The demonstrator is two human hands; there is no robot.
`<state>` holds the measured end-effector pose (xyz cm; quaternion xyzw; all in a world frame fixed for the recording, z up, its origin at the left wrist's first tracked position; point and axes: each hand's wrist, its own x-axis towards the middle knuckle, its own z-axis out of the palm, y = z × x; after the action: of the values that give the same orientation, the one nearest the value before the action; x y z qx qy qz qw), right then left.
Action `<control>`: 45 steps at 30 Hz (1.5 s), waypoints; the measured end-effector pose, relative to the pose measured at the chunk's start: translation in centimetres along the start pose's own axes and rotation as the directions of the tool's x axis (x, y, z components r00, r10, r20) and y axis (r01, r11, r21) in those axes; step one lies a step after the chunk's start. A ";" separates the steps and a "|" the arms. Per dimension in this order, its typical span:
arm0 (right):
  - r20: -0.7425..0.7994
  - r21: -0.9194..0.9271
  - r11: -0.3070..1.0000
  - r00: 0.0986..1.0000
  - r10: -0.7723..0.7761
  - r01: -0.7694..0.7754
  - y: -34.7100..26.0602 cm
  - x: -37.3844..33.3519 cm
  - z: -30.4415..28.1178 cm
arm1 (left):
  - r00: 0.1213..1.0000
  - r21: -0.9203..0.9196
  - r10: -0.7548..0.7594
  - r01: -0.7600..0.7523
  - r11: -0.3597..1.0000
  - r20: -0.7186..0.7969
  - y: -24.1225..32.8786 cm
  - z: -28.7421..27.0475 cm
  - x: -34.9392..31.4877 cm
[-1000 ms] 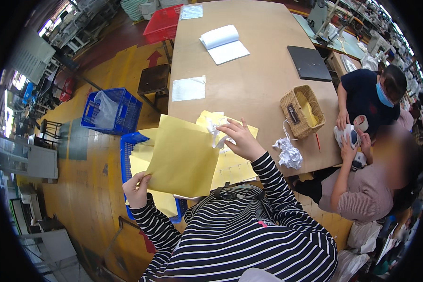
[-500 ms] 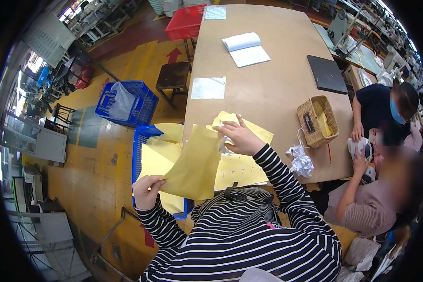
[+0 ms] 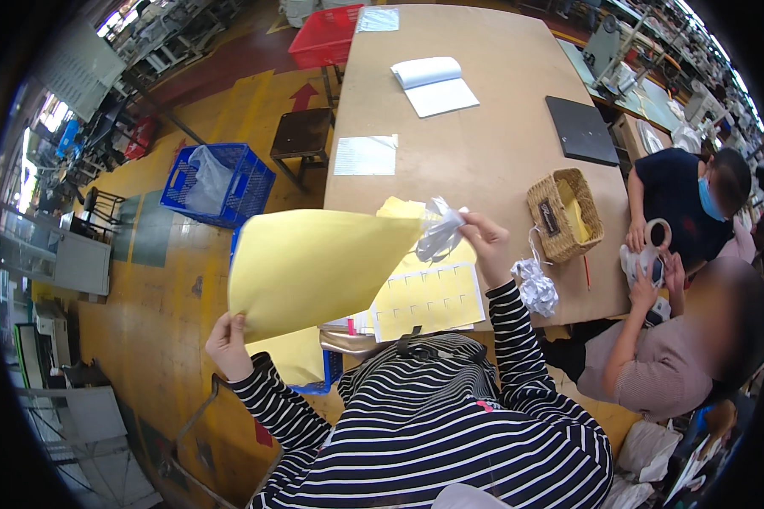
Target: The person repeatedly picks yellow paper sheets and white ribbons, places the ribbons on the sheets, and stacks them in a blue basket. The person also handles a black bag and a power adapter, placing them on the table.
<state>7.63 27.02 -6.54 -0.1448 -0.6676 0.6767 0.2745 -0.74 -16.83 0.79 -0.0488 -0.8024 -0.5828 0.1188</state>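
Observation:
A large yellow sheet (image 3: 314, 267) hangs in the air over the table's left corner, hiding most of the blue crate beneath. Its lower left corner is pinched between the thumb and fingers of my left hand (image 3: 228, 348). My right hand (image 3: 486, 243) is closed on a bunch of thin, whitish-grey strips (image 3: 438, 236), which touch or overlap the sheet's right corner; I cannot tell whether they are attached. On the table below lies a yellow sheet with rows of small white corner marks (image 3: 429, 299), in front of my body. More yellow sheets (image 3: 293, 356) rest in the blue crate (image 3: 334, 369).
On the table (image 3: 458, 161), a wicker basket (image 3: 560, 242) stands right, beside crumpled white strips (image 3: 536, 288). An open notebook (image 3: 437, 89) and a black flat board (image 3: 581, 130) lie farther back. Two people sit at the right. Another blue crate (image 3: 250, 182) and a stool (image 3: 301, 136) stand left.
The yellow sheet has swung up and left, now spread wide. My left hand has moved left and down, my right hand right with the strips, which now show more fully.

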 end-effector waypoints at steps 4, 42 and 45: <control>-0.401 0.158 0.987 0.914 0.060 0.005 0.7 -1.3 -5.4 | 0.995 0.072 0.050 -0.044 0.996 -0.087 -1.2 -1.3 1.3; -0.630 -0.776 0.178 0.761 -0.155 -0.605 14.2 -10.2 -15.4 | 0.989 0.288 0.049 -0.088 0.954 0.138 -6.1 6.2 8.3; -0.636 -0.771 0.109 0.765 -0.101 -0.627 14.2 -10.1 -14.6 | 0.983 0.280 0.069 -0.114 0.953 0.167 -5.5 7.9 8.5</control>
<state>21.50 33.98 -23.19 -0.5952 -0.7865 0.0503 0.1569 -11.26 -11.61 -4.51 -0.1135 -0.8825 -0.4478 0.0885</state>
